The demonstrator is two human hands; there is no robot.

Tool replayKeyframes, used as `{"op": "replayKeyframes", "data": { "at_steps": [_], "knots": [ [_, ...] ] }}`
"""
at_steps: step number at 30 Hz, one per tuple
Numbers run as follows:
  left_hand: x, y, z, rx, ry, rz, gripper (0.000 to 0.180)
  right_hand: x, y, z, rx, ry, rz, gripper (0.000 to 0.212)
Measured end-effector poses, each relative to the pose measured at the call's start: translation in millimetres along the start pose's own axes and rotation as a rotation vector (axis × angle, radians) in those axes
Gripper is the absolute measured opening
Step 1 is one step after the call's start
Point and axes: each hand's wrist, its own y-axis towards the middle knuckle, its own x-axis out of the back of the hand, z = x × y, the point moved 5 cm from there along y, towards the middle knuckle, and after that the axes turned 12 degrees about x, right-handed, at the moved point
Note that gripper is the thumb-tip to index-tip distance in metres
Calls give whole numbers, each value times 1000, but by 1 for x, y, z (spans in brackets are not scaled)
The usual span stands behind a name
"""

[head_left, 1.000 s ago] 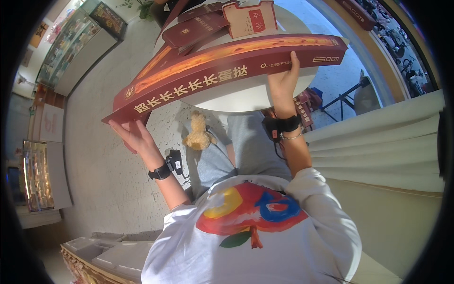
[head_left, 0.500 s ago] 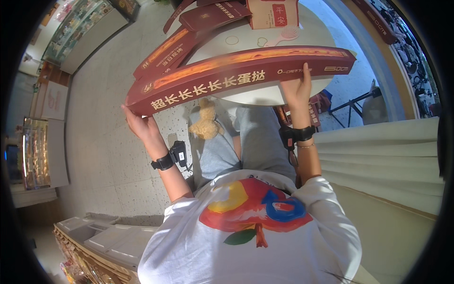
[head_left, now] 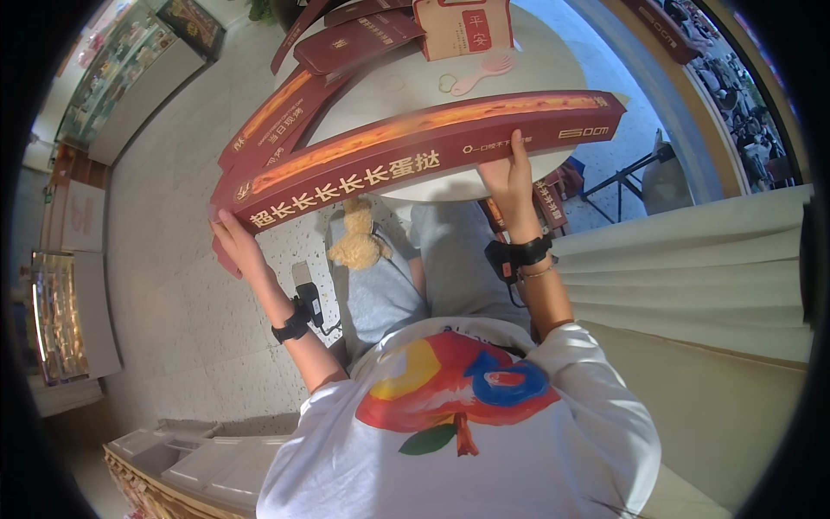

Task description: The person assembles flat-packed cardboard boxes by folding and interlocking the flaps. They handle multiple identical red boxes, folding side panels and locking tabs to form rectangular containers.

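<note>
A long, narrow dark red carton (head_left: pixel 454 158) with a food picture along its top face spans the space between my hands, over the near part of the round table. My left hand (head_left: pixel 242 248) grips its left end, fingers on the near face at the corner. Beside those fingers a dark red flap (head_left: pixel 223 258) sticks out below the end. My right hand (head_left: pixel 508 183) holds the carton nearer its right end, one finger stretched up the near face. The remaining fingers are partly hidden by the carton.
Flat dark red cartons (head_left: pixel 359 43) lie at the table's (head_left: pixel 553 65) far left. A cream-and-red paper bag (head_left: pixel 467 28) and a pink hairbrush-like item (head_left: pixel 484 73) are there too. A tan plush toy (head_left: pixel 356 242) hangs by my knees. A black stand (head_left: pixel 622 190) is at right.
The whole view has shifted, with the table and carton appearing further left. My left fingers have moved onto the carton's near face, and a flap now shows at that end.
</note>
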Motion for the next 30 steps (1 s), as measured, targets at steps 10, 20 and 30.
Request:
{"op": "replayKeyframes", "data": {
  "at_steps": [10,20,30],
  "knots": [
    [9,-20,-29,131,-231,44,55,19,-3,8,-10,8,34,55],
    [10,-49,-20,21,-364,88,70,-43,-50,17,-593,-926,511,32],
    [-7,-97,23,190,-627,308,49,-195,-66,-86,416,-1433,1386,52]
  ]
}}
